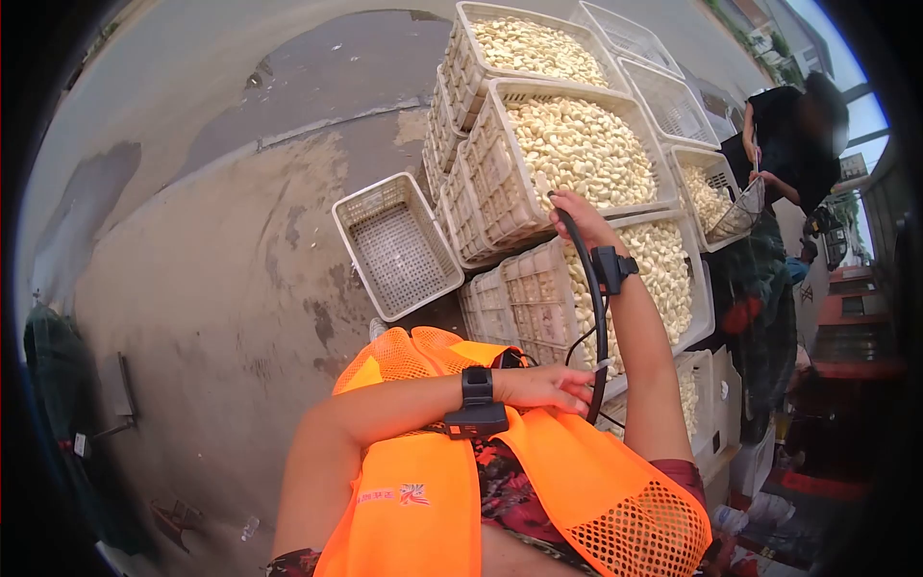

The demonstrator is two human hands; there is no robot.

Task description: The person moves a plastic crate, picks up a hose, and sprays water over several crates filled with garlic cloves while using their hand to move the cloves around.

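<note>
A thick, curved black tube (592, 300), like a hose or heavy cable, runs in front of my body. My right hand (588, 223) grips it near its upper end, above a crate of pale pieces that look like peeled garlic cloves (654, 264). Lower down, my left hand (548, 387) has its fingers curled against the tube, close to my orange vest (413, 510). A thin black cord loops beside it. Both wrists carry black strapped devices. What the tube's lower end joins is hidden.
Stacked white plastic crates (500, 183) filled with pale cloves stand ahead. An unfilled crate (399, 252) sits on the wet concrete ground to the left. At right, another person (793, 144) in dark clothing holds a mesh basket (738, 213) over a crate.
</note>
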